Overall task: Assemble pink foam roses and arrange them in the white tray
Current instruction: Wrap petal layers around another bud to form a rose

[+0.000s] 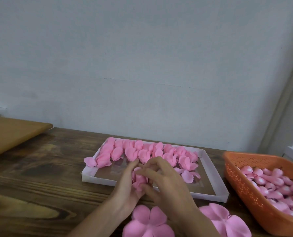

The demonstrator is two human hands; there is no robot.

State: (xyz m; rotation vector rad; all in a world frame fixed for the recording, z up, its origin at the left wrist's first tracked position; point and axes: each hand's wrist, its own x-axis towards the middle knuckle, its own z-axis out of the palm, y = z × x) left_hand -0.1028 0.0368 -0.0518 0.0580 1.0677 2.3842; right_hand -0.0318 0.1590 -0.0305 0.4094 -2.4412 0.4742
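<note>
You are shaping one rose [139, 180], fingers of your left hand [125, 190] and right hand [166, 183] clamped round it; next it likely needs seating in the white tray [98, 177]

Left of the shallow white cardboard tray [98, 180], the dark wooden table [39, 168] lies open to us, with only one stray pink foam petal [89, 161] beside the tray's left wall. Finished pink foam roses [142, 151] pack the tray's far half. Its near-left floor is bare. Over its near wall our left hand [125, 190] and right hand [166, 182] grip a half-made pink rose [139, 180]. An orange perforated plastic basket [236, 170] stands just right of the tray, and flat pink foam petal sheets [147, 223] lie in front.
</note>
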